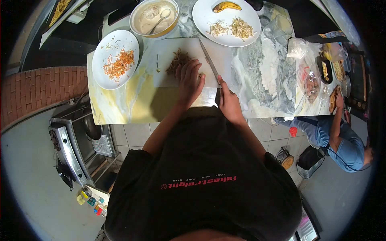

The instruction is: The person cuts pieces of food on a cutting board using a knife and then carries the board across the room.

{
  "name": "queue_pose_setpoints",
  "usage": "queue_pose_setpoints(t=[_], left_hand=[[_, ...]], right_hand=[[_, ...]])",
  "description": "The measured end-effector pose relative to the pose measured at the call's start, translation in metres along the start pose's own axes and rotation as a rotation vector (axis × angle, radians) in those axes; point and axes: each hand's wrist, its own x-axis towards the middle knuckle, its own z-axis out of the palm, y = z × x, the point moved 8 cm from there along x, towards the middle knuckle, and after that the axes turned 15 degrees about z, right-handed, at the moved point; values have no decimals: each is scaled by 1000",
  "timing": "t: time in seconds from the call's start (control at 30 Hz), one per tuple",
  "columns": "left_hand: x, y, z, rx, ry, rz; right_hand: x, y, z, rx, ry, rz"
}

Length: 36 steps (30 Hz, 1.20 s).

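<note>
My left hand (189,80) rests on the near right side of a pile of brown shredded food (179,60), its fingers bent over the shreds. The pile lies on a white cutting board (161,50). In my right hand (228,96) is the handle of a long knife (209,60), its blade pointing away from me over the board's right part. A small dark green strip (157,63) lies on the board left of the pile.
A plate of orange shreds (96,64) sits left, a bowl of batter with a spoon (140,30) behind, and a plate with pale shreds and a banana (201,24) behind right. Glass (281,26) and bags (309,76) stand right. Another person (348,148) works at far right.
</note>
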Motion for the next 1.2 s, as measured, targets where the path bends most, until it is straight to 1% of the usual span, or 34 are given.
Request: queue_pose_setpoints(t=[0.07,0.13,0.17,0.23,0.27,0.33,0.37,0.43,0.47,0.53,0.57,0.63,0.73,0.77,0.83,0.97,1.07,1.1,1.13,1.17,1.2], left_hand=[[3,1,-7,-42,34,-1],[3,-5,-16,-191,90,-135],[7,-3,-21,-190,91,-136],[3,-16,-17,-584,145,-424],[4,-15,-16,-583,146,-426],[-1,-25,0,-837,183,-644],[3,-26,-3,-834,183,-641],[-5,-25,18,-1226,108,-950],[-4,-26,16,-1227,102,-943],[-9,-26,20,-1413,147,-1075],[-11,-29,19,-1413,141,-1071],[-9,-33,14,-1440,134,-983],[-11,-35,7,-1398,135,-945],[-12,-36,6,-1396,140,-943],[-15,-37,5,-1333,84,-923],[-18,-40,1,-1275,97,-923],[-23,-54,3,-1216,139,-902],[-20,-66,2,-1080,158,-734],[-6,-61,-12,-942,174,-567],[-1,-59,-17,-942,174,-568],[4,-60,-25,-725,88,-571]], right_hand=[[-1,2,-5,47,-6,-1],[-6,9,-6,302,-105,16],[-6,14,-5,302,-106,15],[-8,30,12,739,-348,212],[-10,29,9,738,-350,211],[-16,21,6,987,-506,317],[-17,14,-1,990,-507,314],[-22,2,-6,963,-587,339],[-23,0,-7,968,-581,336],[-27,-10,-4,961,-643,293],[-28,-9,-4,965,-638,290],[-27,-11,0,895,-634,238],[-29,-12,4,862,-634,231],[-28,-12,6,860,-637,227],[-29,-8,8,820,-629,233],[-29,-10,2,801,-621,215],[-30,-3,-6,856,-587,267],[-29,1,-12,807,-522,262],[-28,6,-19,758,-457,255],[-26,13,-20,757,-457,255],[-22,21,-30,562,-301,163]])
